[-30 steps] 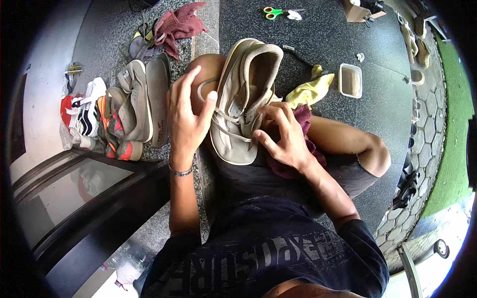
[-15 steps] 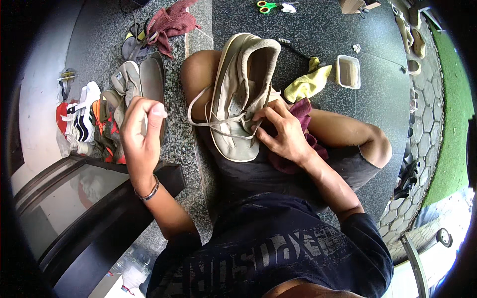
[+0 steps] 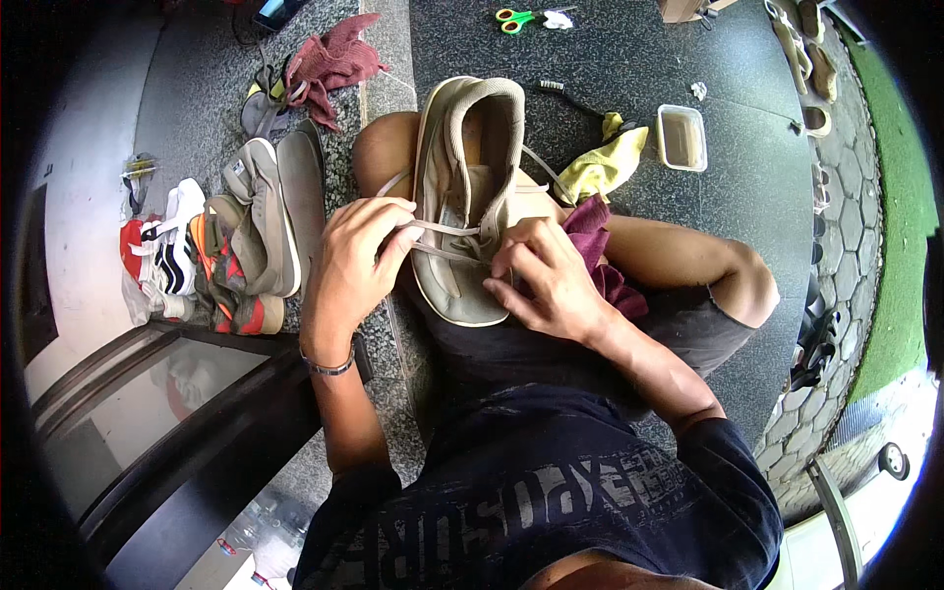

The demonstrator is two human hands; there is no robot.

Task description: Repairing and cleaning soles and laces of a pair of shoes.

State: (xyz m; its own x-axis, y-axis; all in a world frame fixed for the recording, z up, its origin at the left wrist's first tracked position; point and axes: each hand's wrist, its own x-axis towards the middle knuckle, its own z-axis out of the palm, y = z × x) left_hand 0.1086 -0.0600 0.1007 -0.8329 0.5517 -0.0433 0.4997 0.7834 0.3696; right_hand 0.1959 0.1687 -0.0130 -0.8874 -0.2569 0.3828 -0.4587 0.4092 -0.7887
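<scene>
A beige-grey sneaker (image 3: 447, 285) rests on my lap, toe toward me and its opening facing up. Its pale shoelace (image 3: 447, 228) crosses the front of the opening, with another loop hanging out on the right side. My left hand (image 3: 359, 261) is closed at the shoe's left side, pinching the lace between thumb and forefinger and drawing it leftward. At the right side of the lacing, my right hand (image 3: 556, 280) has curled fingers against the shoe. What lies between those fingertips is hidden. A maroon cloth (image 3: 590, 231) is tucked behind my right hand.
More shoes (image 3: 261, 221) stand to the left, beside a dark-framed glass panel (image 3: 147, 393). A red cloth (image 3: 334, 64) lies at the far left. On the right are a yellow cloth (image 3: 602, 169), a brush (image 3: 553, 87) and a plastic tub (image 3: 681, 138). Green-handled scissors (image 3: 513, 20) lie farther off.
My left hand has come rightward to the shoe and taken hold of the lace. The lace loop at the left is now drawn in, and a loop shows on the right.
</scene>
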